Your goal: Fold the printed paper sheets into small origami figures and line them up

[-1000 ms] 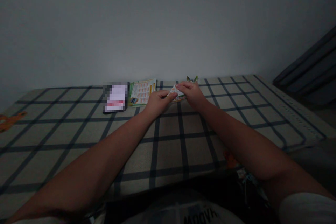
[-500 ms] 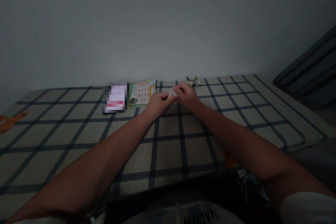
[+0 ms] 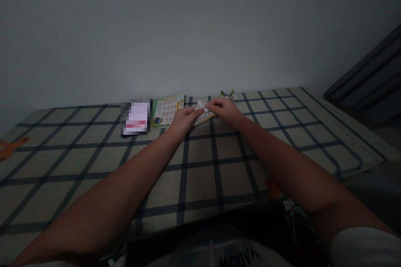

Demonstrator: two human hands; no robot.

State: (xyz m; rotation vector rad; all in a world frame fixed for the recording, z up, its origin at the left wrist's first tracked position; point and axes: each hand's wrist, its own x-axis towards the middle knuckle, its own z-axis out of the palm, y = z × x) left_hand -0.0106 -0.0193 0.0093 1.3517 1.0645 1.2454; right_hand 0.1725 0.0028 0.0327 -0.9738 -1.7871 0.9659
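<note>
Between my two hands is a folded piece of printed paper, white with coloured print. My left hand pinches its left side, thumb on top. My right hand grips the right side, thumb and fingertips on the upper part where a pale folded point sticks up. The fingers beneath the paper are mostly hidden. Just left of my left hand lie printed paper sheets with green and yellow edges. Behind my right hand sits a small folded paper shape with green and white parts, partly covered by the hand.
A phone-like slab with a blurred, pale screen lies left of the sheets. The checked cloth covers the surface up to a grey wall. An orange patch shows at the far left, and dark folded fabric at the right.
The paper has turned in my hands: earlier a small triangular point showed between them, now a wider printed face shows. My hands have moved slightly apart.
</note>
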